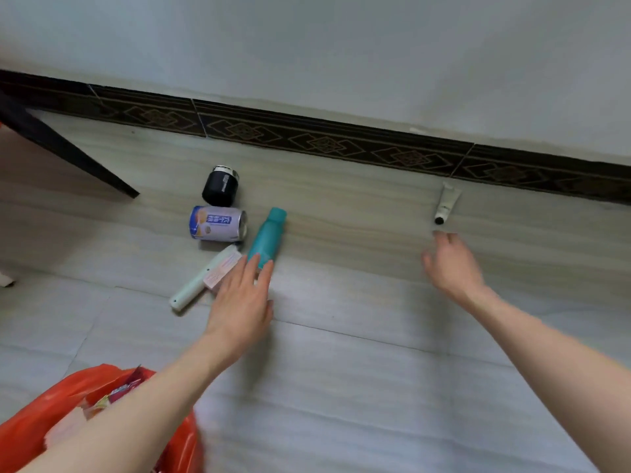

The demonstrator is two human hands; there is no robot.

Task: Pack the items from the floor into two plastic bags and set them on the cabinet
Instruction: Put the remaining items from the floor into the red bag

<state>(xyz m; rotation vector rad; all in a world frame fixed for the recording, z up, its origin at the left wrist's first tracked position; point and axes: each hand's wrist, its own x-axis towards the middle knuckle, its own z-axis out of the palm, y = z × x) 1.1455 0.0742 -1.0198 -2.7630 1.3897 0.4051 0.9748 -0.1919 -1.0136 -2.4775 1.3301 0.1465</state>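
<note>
On the pale tiled floor near the patterned skirting, the left hand, fingers straight, reaches a smooth teal bottle; the right hand, released, nears a white tube. A crinkled orange plastic bag sits at the near-left edge.

You are looking at a room in a home. The floor is laid with pale, wood-grained tiles, and a dark skirting tile with a diamond pattern runs along the foot of the plain white wall. Household goods lie on the floor: a drink can, a teal bottle and, far right, a cream tube. A dark furniture leg stands far left.
</note>
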